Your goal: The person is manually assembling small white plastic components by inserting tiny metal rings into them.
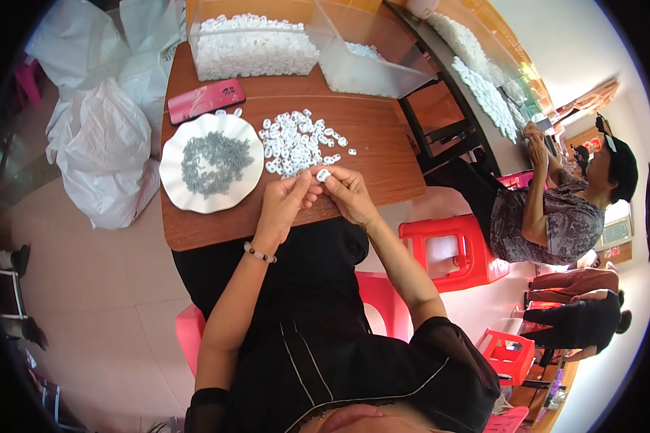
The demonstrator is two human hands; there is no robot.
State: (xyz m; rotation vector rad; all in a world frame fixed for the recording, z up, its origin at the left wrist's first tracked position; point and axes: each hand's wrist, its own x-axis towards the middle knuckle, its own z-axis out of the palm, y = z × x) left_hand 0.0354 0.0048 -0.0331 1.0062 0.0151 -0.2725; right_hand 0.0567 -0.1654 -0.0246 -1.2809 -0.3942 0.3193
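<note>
Both my hands meet over the front edge of the brown table [368,130]. My right hand [351,196] pinches a small white two-holed plastic piece [323,175] between thumb and finger. Close beside it, my left hand [285,204] is closed, thumb against the curled fingers; whatever it holds is too small to make out. Just beyond my fingers lies a loose heap of similar white two-holed pieces [296,141]. To the left stands a white scalloped plate [175,180] bearing a pile of small grey metal springs [213,162].
A pink phone [206,101] lies behind the plate. Clear bins of white pieces [256,54] stand at the back. White sacks [105,151] sit on the floor at left. A red stool [451,252] and a seated co-worker [549,209] are at right.
</note>
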